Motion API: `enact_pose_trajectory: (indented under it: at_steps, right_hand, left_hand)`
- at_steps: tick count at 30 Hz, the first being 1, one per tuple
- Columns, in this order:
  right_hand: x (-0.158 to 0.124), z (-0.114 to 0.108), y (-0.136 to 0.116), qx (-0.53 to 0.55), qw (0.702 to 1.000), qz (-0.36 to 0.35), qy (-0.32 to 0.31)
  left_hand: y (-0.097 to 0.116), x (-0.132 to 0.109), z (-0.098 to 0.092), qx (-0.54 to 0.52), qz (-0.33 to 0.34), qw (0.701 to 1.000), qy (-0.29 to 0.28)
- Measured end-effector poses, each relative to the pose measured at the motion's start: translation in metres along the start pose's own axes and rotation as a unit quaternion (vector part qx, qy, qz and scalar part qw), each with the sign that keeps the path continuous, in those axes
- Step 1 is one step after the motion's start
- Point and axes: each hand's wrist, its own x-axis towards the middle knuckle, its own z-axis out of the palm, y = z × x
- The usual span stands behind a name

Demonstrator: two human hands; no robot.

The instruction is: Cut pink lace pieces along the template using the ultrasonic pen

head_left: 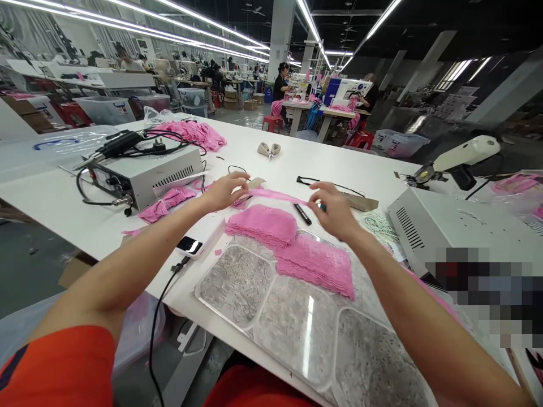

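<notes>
A narrow pink fabric strip [278, 195] is stretched between my two hands, above the white table. Its left end is pinched in my left hand [229, 189], and my right hand [333, 209] grips the other end. Just below the strip lie two stacks of pink lace pieces, one stack [263, 225] at the left and a wider stack [316, 263] at the right. Both rest on a grey stone-patterned mat [297, 322]. Near my right hand is a black marker [302, 214].
A grey box-shaped device [156, 172] with a black handpiece and cables stands left. Another grey box [449, 226] stands right. A white power bank [199, 237] lies by the table's front edge. Small scissors [269, 150] and a pink cloth pile [193, 134] lie farther back.
</notes>
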Motion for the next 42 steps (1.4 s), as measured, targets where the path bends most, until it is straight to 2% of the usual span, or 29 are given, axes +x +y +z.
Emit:
enact_pose_trajectory:
  at_steps: [3, 6, 9, 13, 15, 18, 28, 42]
  right_hand:
    - [-0.014, 0.032, 0.003, 0.018, 0.998, 0.011, -0.055]
    - [-0.044, 0.042, 0.009, 0.037, 0.995, 0.049, -0.079]
    - [-0.081, 0.023, 0.016, 0.044, 0.990, 0.115, -0.067]
    - [-0.127, -0.009, 0.019, 0.060, 0.977, 0.184, -0.087]
    - [-0.143, -0.015, 0.018, 0.070, 0.971, 0.204, -0.100]
    - [-0.154, -0.014, 0.018, 0.083, 0.966, 0.222, -0.101]
    - [-0.155, -0.010, 0.028, 0.120, 0.959, 0.239, -0.093]
    - [-0.153, -0.012, 0.031, 0.101, 0.963, 0.224, -0.110]
  left_hand:
    - [-0.014, -0.026, 0.012, 0.007, 0.010, 0.999, -0.032]
    - [-0.009, -0.046, 0.027, 0.013, 0.016, 0.999, -0.034]
    - [0.021, -0.053, 0.045, 0.010, 0.031, 0.998, -0.045]
    - [0.076, -0.048, 0.079, -0.008, 0.081, 0.988, -0.127]
    - [0.096, -0.041, 0.096, -0.007, 0.093, 0.982, -0.162]
    - [0.108, -0.030, 0.110, 0.006, 0.092, 0.976, -0.199]
    - [0.114, -0.016, 0.099, 0.025, 0.070, 0.964, -0.254]
    - [0.107, -0.006, 0.101, -0.041, 0.059, 0.961, -0.268]
